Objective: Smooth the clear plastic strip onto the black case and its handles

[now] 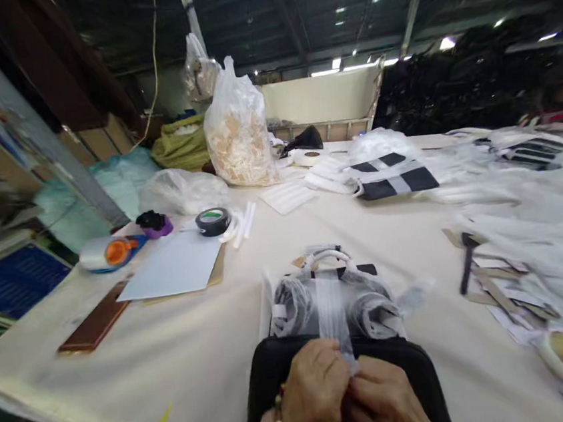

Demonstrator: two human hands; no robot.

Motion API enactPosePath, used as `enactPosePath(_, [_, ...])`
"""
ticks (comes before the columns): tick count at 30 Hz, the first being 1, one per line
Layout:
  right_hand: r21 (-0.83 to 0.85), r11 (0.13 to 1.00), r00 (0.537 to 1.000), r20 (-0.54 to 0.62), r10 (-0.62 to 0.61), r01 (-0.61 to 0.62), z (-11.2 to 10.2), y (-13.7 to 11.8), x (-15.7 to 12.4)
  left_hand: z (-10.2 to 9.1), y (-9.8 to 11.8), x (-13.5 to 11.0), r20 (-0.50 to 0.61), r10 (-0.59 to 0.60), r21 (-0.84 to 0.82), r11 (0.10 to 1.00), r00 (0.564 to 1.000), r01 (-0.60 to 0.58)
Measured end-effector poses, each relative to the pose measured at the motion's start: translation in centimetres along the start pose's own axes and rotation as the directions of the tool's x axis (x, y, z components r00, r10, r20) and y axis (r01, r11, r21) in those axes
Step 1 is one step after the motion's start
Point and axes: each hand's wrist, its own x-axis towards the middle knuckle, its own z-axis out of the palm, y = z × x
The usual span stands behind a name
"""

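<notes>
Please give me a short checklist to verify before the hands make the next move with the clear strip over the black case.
1. Both hands meet on the clear strip: left hand, right hand: ok.
2. Strip lies flat, untwisted: cannot tell, blurred.
3. Bagged grey bundle rests against the black case: ok.
4. Black tape roll within reach on the table: ok.
5. Firmness of grip: cannot tell.
</notes>
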Motion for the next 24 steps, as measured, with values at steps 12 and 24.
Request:
enactPosePath(12, [-0.049,0.996,0.996,0.049,-0.074,0.076,-0.4,-0.3,-0.2,0.0,0.8,-1.1,-0.055,0.039,0.002,0.999,0.998,-0.039])
enactPosePath(24, [-0.337,0.936,0.985,-0.091,-0.144,0.105,0.6,-1.0,-2.4,0.5,0.9,-1.3,-0.009,0.034,0.017,0.999,0.999,-0.033])
